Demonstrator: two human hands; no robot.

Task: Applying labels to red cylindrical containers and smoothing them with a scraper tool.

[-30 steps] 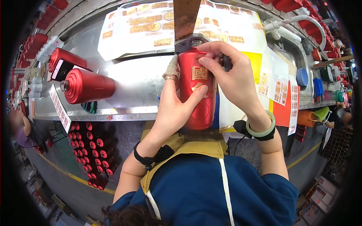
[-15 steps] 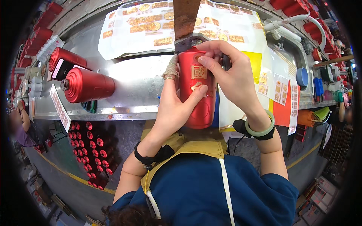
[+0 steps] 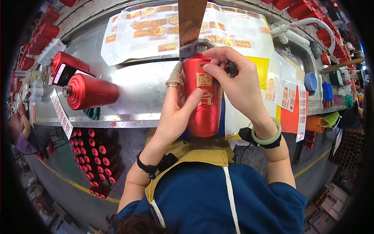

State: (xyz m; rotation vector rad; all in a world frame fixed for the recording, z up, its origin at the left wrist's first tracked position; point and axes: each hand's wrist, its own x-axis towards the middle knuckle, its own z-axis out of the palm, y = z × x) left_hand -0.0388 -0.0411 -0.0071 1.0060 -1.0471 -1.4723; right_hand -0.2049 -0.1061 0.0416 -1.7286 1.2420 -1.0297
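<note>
A red bottle (image 3: 204,121) with gold raised characters down its front and a small neck lies in front of me, neck pointing away. My left hand (image 3: 174,114) is closed around its left side, thumb pressed on the front beside the lower character. Beige finger cots (image 3: 173,80) cover a left fingertip. At the bottle's upper right my right hand (image 3: 242,80) is bent in a pinch, thumb at the round emblem near the shoulder. Whatever might be between those fingertips is hidden. A dark object (image 3: 233,69) shows behind the right fingers, its kind unclear.
Two more red bottles (image 3: 93,92) lie at left, a phone (image 3: 66,75) beside them. Sheets of gold stickers (image 3: 156,46) cover the far bench. More sticker sheets (image 3: 288,96), a blue cup (image 3: 310,80) and a white pipe (image 3: 296,25) are at right. Rows of red bottles (image 3: 93,150) stand below.
My left thumb has shifted up and left, uncovering the lower gold character. The bottle has moved slightly toward me. My right hand stays pinched near the emblem.
</note>
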